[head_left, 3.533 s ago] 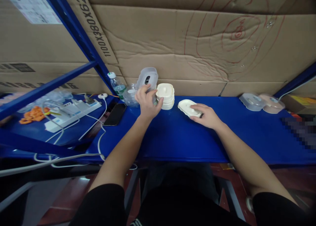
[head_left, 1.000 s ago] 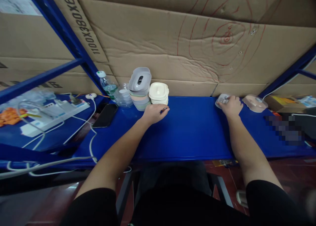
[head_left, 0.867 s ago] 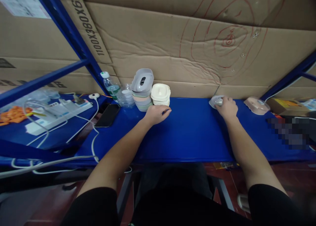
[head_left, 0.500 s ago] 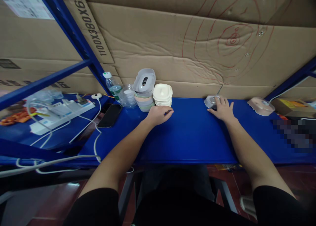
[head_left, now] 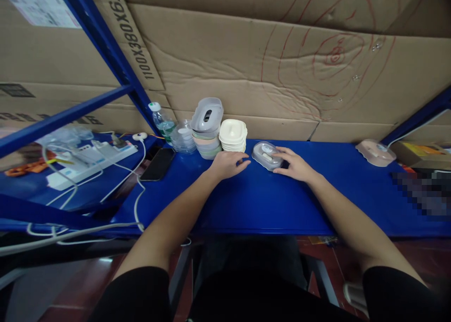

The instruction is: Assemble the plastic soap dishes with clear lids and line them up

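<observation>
My right hand (head_left: 294, 165) grips the right side of a small grey plastic container with a clear lid (head_left: 267, 156), thumb in front and fingers behind. The container rests on or just above the blue tabletop (head_left: 268, 200). In front of a stack of cream square lids or dishes (head_left: 233, 132), my left hand (head_left: 229, 165) is held empty, thumb and fingers a little apart. Left of that stack stands a pile of grey, pink and green plastic containers (head_left: 207, 129). The topmost grey one leans back and has a dark oval slot.
Clear round plastic lids (head_left: 183, 139) and a water bottle (head_left: 162, 124) stand at the back left, behind a black phone (head_left: 158, 164). A white power strip (head_left: 93, 164) with cables lies farther left. At right sits a pinkish lidded container (head_left: 376, 153). Cardboard (head_left: 225, 68) lines the back.
My right hand has moved left, bringing the grey container from the right part of the table to the middle, near the cream stack. My left hand has barely moved.
</observation>
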The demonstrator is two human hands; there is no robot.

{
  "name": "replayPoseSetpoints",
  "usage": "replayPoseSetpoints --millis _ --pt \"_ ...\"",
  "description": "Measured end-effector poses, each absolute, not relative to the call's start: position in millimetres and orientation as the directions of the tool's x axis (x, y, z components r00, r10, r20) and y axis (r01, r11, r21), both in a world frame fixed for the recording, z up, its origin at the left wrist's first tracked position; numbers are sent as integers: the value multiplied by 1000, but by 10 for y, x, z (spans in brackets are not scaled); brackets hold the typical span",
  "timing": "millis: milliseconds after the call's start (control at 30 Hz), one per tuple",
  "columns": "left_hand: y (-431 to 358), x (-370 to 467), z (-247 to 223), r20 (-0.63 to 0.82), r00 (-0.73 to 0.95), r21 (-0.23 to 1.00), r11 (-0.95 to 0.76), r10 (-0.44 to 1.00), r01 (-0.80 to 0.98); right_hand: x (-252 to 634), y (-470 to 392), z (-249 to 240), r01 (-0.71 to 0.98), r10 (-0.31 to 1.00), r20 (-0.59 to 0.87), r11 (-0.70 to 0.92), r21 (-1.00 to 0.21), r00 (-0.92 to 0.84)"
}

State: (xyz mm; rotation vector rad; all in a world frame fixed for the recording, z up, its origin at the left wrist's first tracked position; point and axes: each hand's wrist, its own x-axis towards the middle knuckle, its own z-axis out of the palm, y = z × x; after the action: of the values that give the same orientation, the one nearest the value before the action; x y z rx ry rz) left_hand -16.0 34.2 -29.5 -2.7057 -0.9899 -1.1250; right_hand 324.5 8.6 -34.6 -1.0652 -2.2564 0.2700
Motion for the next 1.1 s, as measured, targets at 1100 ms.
replayPoseSetpoints --millis 1100 --pt "516 -1323 276 937 -149 277 -415 315 867 3300 142 -301 345 903 419 366 -864 93"
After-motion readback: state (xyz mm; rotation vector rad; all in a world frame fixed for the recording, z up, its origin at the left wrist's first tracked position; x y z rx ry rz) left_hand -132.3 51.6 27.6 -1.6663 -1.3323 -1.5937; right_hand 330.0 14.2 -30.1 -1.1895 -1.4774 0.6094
